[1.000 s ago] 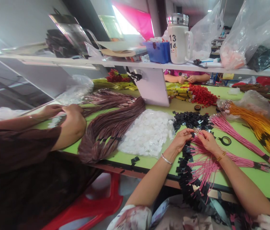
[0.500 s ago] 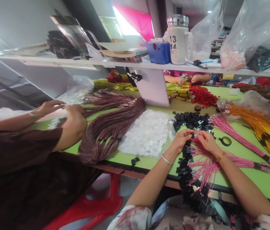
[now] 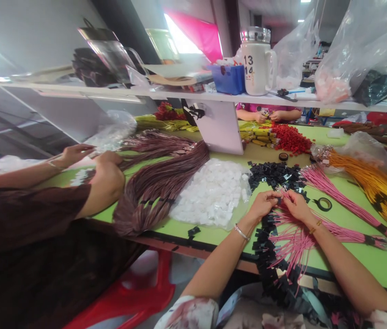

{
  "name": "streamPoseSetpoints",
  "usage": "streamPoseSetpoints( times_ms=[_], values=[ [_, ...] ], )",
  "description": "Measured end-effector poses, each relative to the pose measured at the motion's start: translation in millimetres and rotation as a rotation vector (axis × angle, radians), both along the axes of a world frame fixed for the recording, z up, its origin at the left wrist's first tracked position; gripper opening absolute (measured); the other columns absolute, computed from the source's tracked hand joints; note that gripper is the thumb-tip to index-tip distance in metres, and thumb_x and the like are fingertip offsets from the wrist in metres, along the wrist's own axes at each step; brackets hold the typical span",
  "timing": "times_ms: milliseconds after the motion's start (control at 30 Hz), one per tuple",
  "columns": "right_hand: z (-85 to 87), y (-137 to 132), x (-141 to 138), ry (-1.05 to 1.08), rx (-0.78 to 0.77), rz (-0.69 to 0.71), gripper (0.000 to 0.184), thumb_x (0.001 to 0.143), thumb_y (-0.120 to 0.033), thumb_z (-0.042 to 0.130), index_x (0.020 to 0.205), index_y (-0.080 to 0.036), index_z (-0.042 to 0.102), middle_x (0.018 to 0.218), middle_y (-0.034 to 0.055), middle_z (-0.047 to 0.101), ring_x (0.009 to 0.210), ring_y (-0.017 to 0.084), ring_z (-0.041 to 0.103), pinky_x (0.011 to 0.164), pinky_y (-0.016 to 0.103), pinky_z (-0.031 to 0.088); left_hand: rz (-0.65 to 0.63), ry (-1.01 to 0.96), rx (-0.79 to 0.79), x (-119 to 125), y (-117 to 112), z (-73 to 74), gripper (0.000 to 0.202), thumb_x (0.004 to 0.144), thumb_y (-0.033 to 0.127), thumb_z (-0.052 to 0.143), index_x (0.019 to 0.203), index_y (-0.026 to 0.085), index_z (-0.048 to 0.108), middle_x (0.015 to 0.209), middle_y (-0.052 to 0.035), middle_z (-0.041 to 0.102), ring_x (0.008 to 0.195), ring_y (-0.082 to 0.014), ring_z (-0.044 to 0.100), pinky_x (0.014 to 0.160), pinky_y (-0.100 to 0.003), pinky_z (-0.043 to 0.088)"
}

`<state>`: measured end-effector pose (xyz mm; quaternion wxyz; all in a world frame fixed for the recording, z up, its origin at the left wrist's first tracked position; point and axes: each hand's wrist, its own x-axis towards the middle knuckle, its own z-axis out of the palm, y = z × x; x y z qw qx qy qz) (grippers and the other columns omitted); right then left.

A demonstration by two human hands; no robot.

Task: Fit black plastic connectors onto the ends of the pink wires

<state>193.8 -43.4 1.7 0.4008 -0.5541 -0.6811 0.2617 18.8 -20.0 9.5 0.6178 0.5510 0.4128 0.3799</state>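
My left hand (image 3: 262,204) and my right hand (image 3: 294,204) meet over a fan of pink wires (image 3: 294,237) on the green table (image 3: 351,256). Both hands are closed in a pinch: the left fingertips grip a small black connector at the wire ends, and the right fingers pinch a pink wire beside it. A row of black connectors (image 3: 267,251) on finished pink wires trails from my hands to the table's front edge. A loose pile of black connectors (image 3: 276,174) lies just beyond my fingers.
A heap of white plastic pieces (image 3: 214,192) lies left of my hands, then brown wire bundles (image 3: 159,183) worked by a co-worker's hands (image 3: 106,169). More pink wires (image 3: 344,201), orange wires (image 3: 378,187), a tape ring (image 3: 323,204) lie right. A shelf holds a white mug (image 3: 258,64). Another person's hands (image 3: 269,115) work opposite.
My hands stay together at the pink wire ends, with only small finger movement. The view has dipped slightly. The co-worker's far hand has lifted off the brown wires.
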Motion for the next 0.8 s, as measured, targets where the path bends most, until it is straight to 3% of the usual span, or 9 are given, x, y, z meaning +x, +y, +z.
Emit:
streamPoseSetpoints(
  times_ms=[67,133,200,267,333,400,600,800],
  values=[
    [3.7,-1.0,-0.4,0.087,0.002,0.0,0.027,0.088,-0.038,0.053,0.067,-0.022,0.048,0.062,-0.0029,0.047,0.059,0.014,0.042,0.059,0.028,0.032,-0.108,0.127,0.062,-9.3,5.3,3.5,0.024,0.07,0.012,0.06,0.087,0.014,0.076,0.072,-0.0017,0.069,0.063,-0.011,0.056,0.063,-0.023,0.044],
    [8.7,-1.7,-0.2,0.268,-0.027,-0.008,0.025,0.088,-0.041,0.056,0.074,-0.022,0.05,0.064,-0.0033,0.049,0.06,0.014,0.044,0.059,0.027,0.034,-0.134,0.292,0.152,-17.0,17.0,5.8,0.019,0.07,0.012,0.06,0.082,0.014,0.076,0.075,-0.0028,0.07,0.069,-0.0133,0.059,0.066,-0.024,0.045],
    [12.9,-2.2,-0.2,0.477,-0.08,-0.019,0.023,0.085,-0.044,0.061,0.082,-0.023,0.051,0.063,-0.0044,0.051,0.058,0.014,0.045,0.057,0.027,0.035,-0.004,0.473,0.254,-19.3,33.7,5.0,0.02,0.075,0.013,0.059,0.086,0.015,0.076,0.081,-0.0046,0.071,0.076,-0.016,0.061,0.073,-0.026,0.047],
    [15.3,-2.5,-0.6,0.596,-0.124,-0.021,0.026,0.082,-0.045,0.065,0.085,-0.023,0.05,0.062,-0.0051,0.051,0.056,0.013,0.045,0.055,0.026,0.035,0.187,0.671,0.356,-15.9,51.6,1.1,0.028,0.081,0.014,0.057,0.103,0.016,0.074,0.094,-0.0083,0.071,0.087,-0.0194,0.062,0.082,-0.03,0.047],
    [15.5,-2.8,-1.1,0.609,-0.15,-0.009,0.029,0.081,-0.045,0.067,0.081,-0.023,0.049,0.06,-0.0052,0.05,0.053,0.012,0.043,0.053,0.026,0.032,0.262,0.862,0.437,-9.8,66.6,-4.4,0.038,0.084,0.015,0.056,0.12,0.015,0.068,0.109,-0.0136,0.067,0.098,-0.0229,0.061,0.089,-0.033,0.046],
    [14.0,-2.8,-1.7,0.598,-0.171,0.005,0.031,0.081,-0.046,0.067,0.076,-0.023,0.048,0.057,-0.0062,0.046,0.05,0.011,0.038,0.05,0.025,0.028,0.265,0.998,0.477,-4.5,75.8,-9.7,0.039,0.087,0.017,0.054,0.125,0.014,0.065,0.113,-0.0157,0.063,0.102,-0.0242,0.06,0.091,-0.033,0.044],
    [6.4,-0.7,-5.5,0.624,-0.16,-0.01,0.025,0.083,-0.041,0.064,0.093,-0.025,0.048,0.056,-0.0095,0.043,0.049,0.011,0.035,0.047,0.024,0.024,0.218,1.135,0.534,-0.2,75.9,-18.7,0.034,0.093,0.028,0.052,0.124,0.024,0.064,0.115,-0.0105,0.059,0.107,-0.0234,0.056,0.087,-0.031,0.043],
    [10.5,-4.8,-6.1,0.541,-0.153,0.033,0.027,0.088,-0.044,0.06,0.079,-0.023,0.045,0.055,-0.0082,0.044,0.048,0.01,0.034,0.048,0.025,0.024,0.15,1.216,0.578,-1.6,73.3,-23.3,0.034,0.096,0.022,0.041,0.121,0.022,0.065,0.111,-0.0111,0.059,0.104,-0.0234,0.055,0.086,-0.033,0.042]
  ],
)
